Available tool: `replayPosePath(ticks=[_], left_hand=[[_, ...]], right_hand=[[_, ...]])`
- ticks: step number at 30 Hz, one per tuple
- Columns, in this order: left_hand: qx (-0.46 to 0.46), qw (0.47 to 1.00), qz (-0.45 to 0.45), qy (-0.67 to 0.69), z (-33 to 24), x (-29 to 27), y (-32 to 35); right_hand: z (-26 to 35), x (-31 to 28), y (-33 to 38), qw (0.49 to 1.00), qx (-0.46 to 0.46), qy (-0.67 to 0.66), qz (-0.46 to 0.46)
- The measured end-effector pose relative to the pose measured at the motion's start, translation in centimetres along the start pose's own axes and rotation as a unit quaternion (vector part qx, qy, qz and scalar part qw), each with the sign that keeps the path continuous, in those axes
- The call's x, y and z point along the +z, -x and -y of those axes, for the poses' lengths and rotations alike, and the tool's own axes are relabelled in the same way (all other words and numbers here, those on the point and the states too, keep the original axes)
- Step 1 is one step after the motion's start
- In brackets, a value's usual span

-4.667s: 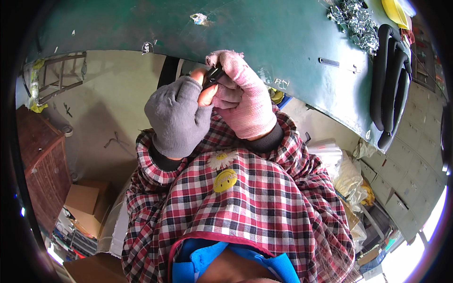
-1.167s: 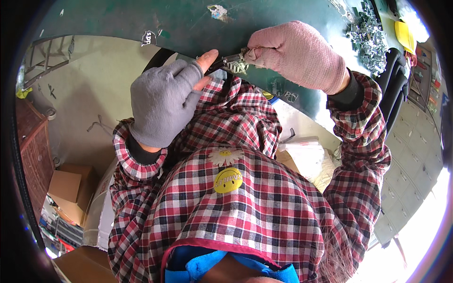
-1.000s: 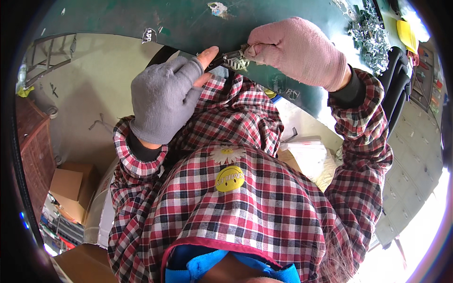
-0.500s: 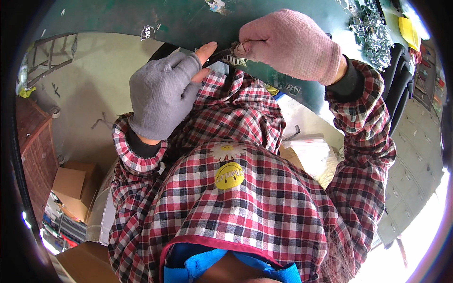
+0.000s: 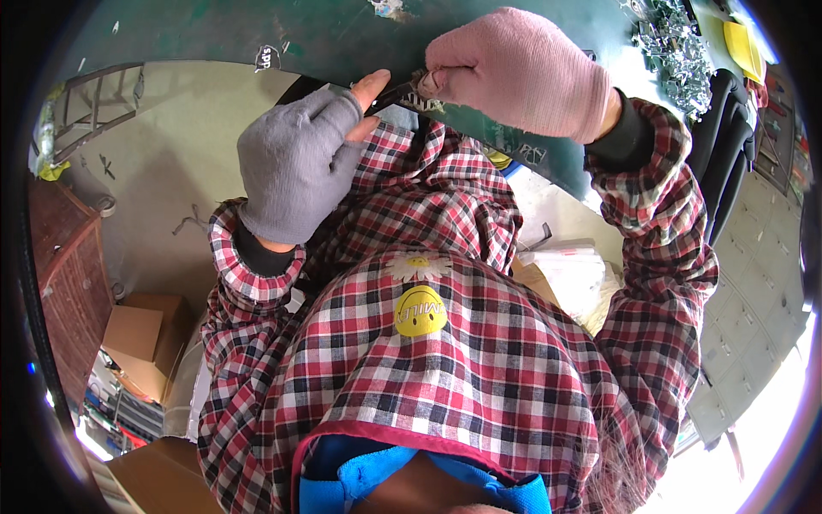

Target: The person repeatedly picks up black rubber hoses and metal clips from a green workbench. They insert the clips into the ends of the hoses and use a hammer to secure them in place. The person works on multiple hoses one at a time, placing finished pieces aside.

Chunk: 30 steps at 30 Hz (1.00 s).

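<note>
Over the near edge of the green tabletop (image 5: 205, 38), the left hand (image 5: 300, 167) pinches one end of a slim black piece (image 5: 394, 94) and the right hand (image 5: 522, 75) pinches the other, apparently steadying it between them.

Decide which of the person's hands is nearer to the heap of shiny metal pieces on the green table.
Right. The right hand is to the left of the heap of metal pieces in the picture, apart from it; the left hand is farther left and lower.
</note>
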State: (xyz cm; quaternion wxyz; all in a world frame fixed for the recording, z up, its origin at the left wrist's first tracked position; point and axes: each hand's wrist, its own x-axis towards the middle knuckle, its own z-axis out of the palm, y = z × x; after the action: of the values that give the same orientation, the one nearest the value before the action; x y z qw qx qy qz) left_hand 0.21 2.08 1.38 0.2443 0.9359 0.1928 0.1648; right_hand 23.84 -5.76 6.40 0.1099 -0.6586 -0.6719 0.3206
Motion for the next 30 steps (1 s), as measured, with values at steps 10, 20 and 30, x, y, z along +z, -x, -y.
replayPosePath(ticks=[10,20,30], left_hand=[[0.015,1.0,-0.018,0.002,0.4,0.5,0.1],[0.028,0.999,-0.037,0.014,0.4,1.0,0.3],[0.03,0.999,-0.027,0.013,1.1,1.6,0.3]], right_hand=[[0.1,0.3,-0.2,0.999,0.014,0.009,0.028],[-0.1,0.5,-0.2,1.0,-0.018,0.001,0.009],[-1.0,1.7,-0.2,0.999,-0.044,0.011,0.004]])
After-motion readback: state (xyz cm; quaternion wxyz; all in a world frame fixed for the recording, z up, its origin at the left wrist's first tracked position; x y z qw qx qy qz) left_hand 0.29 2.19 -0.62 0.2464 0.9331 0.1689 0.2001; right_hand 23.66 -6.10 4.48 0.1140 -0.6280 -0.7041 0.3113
